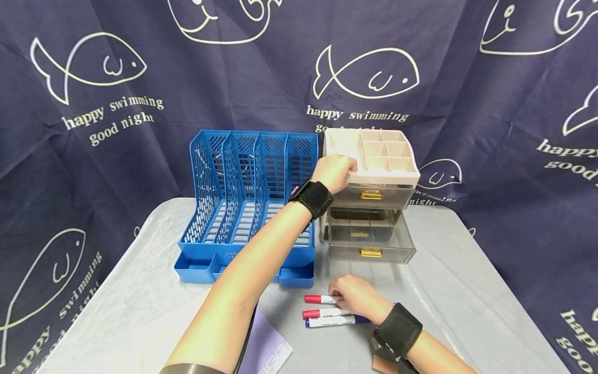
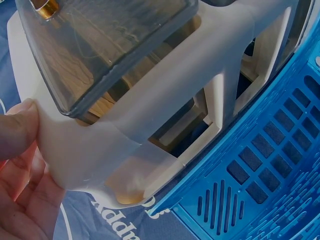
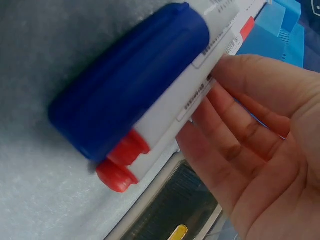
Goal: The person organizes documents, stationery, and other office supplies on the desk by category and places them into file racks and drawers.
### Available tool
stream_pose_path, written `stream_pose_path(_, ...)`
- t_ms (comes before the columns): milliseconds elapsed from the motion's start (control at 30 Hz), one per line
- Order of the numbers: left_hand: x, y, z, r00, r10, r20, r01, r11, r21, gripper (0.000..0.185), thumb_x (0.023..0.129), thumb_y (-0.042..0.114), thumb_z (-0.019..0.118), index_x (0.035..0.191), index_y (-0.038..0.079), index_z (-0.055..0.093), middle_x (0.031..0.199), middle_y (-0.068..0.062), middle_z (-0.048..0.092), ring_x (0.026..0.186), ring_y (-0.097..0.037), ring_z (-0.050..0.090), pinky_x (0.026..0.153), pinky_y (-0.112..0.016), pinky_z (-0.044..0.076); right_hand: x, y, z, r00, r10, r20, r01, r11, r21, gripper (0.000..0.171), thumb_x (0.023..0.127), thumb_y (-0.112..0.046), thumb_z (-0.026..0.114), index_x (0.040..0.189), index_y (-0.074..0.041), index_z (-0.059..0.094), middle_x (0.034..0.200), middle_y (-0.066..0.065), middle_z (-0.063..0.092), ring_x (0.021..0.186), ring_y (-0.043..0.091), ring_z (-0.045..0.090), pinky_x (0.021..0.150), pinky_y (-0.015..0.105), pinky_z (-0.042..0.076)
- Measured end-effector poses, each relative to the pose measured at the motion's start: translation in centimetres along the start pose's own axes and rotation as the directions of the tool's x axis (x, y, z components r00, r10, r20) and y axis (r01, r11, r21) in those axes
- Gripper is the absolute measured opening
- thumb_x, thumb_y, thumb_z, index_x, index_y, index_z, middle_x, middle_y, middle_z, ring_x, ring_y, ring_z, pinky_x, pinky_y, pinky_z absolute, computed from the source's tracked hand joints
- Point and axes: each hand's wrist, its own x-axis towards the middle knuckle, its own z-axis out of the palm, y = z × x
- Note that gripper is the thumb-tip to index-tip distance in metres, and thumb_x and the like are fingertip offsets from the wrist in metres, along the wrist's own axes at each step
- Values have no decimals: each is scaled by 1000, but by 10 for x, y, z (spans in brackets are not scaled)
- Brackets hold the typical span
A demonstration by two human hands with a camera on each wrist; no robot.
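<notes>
My left hand (image 1: pixel 334 171) grips the upper front left corner of a beige drawer organizer (image 1: pixel 383 156). In the left wrist view its thumb (image 2: pixel 20 125) presses on the organizer's white frame (image 2: pixel 165 115). The smoky lower drawer (image 1: pixel 369 239) is pulled out; the one above it is closed. Near the table's front, my right hand (image 1: pixel 357 297) rests on three markers lying side by side: two with red caps (image 1: pixel 315 299) (image 1: pixel 322 313) and a blue one (image 1: pixel 331 322). In the right wrist view the fingers (image 3: pixel 250 130) lie fairly straight against the white barrels, beside the blue cap (image 3: pixel 135 85).
A blue slotted file rack (image 1: pixel 247 208) stands directly left of the organizer, its wall close to my left hand (image 2: pixel 260 190). A purple notebook (image 1: pixel 266 348) lies at the front under my left forearm. The grey table (image 1: pixel 467 291) is backed by a dark fish-print curtain.
</notes>
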Motion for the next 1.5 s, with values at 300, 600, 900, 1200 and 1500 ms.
stream_pose_path(300,0,-1,0,1000,-3,9,3,1000,-5,24,85,7,62,102,20,72,103,5,70,96,-13,65,82,-32,51,-1,0,2,1000,4,-9,-4,999,-41,20,69,2,70,68,-13,57,64,-8,48,57,5,40,53,22,36)
stream_pose_path(600,2,-1,-1,1000,-4,18,4,1000,3,24,86,8,61,103,20,72,104,4,70,97,-13,64,83,-31,51,-3,-7,-12,1000,-15,-15,14,998,-63,22,68,4,72,70,-13,58,67,-6,54,59,6,44,54,22,41)
stream_pose_path(900,1,-1,-2,1000,-11,22,11,1000,-5,24,86,7,61,104,20,72,105,4,70,99,-14,64,84,-31,50,-3,-13,-35,995,-90,-37,87,994,-70,25,67,6,70,67,-14,56,64,-9,51,59,4,43,53,19,39)
stream_pose_path(1200,0,-1,-1,1000,-3,9,3,1000,0,23,86,7,61,102,20,72,104,4,70,97,-14,64,83,-31,50,-6,-19,-57,991,-126,-46,119,983,-137,20,67,6,70,75,-12,64,72,-6,60,66,6,54,60,23,46)
stream_pose_path(1500,1,-1,0,1000,-4,6,4,1000,-3,23,85,7,61,101,20,72,104,5,70,97,-13,64,83,-31,50,-10,-23,-87,988,-117,-101,97,977,-188,25,66,6,73,81,-12,67,78,-5,62,71,8,59,63,27,50)
